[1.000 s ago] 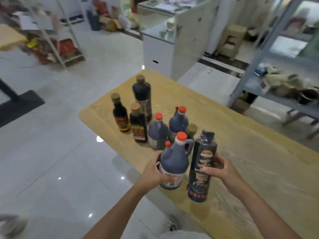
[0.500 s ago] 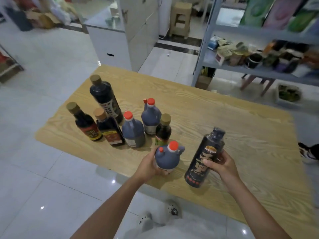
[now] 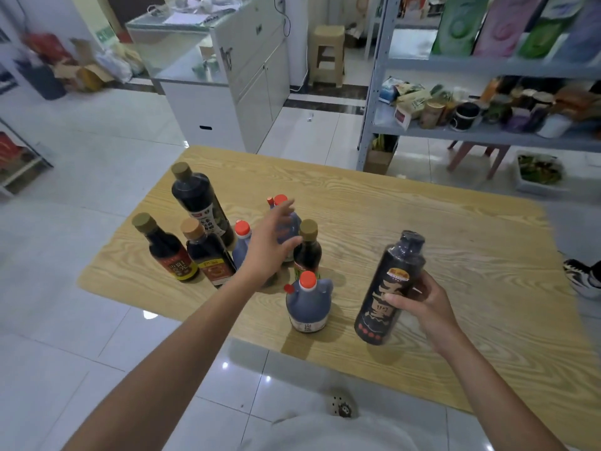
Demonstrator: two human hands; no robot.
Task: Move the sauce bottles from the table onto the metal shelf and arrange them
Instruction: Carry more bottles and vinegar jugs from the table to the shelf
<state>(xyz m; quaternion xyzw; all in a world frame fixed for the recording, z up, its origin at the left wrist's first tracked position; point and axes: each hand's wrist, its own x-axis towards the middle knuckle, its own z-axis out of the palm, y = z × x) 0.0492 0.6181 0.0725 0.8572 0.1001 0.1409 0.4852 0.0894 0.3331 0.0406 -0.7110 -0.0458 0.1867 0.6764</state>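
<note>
Several dark sauce bottles stand on the wooden table [image 3: 422, 222]. My right hand [image 3: 419, 299] grips a tall black bottle [image 3: 388, 288] with an orange label, tilted, near the table's front edge. A red-capped jug [image 3: 307, 302] stands alone just left of it. My left hand [image 3: 271, 239] hovers open, fingers spread, over the group behind: two red-capped jugs [image 3: 242, 245], a gold-capped small bottle [image 3: 307, 247], a tall gold-capped bottle [image 3: 198, 203] and two shorter gold-capped ones [image 3: 169, 252]. The grey metal shelf [image 3: 487, 135] stands beyond the table at the right.
The shelf's middle level holds jars, tins and packets [image 3: 471, 109]; its upper level holds coloured bags. A white counter cabinet [image 3: 227, 92] stands behind the table. A plastic stool [image 3: 327, 53] and a tub of greens [image 3: 540, 172] sit on the tiled floor.
My left hand has let go of the red-capped jug, which now stands on the table, and has reached forward over the bottle group. My right hand still holds the black bottle.
</note>
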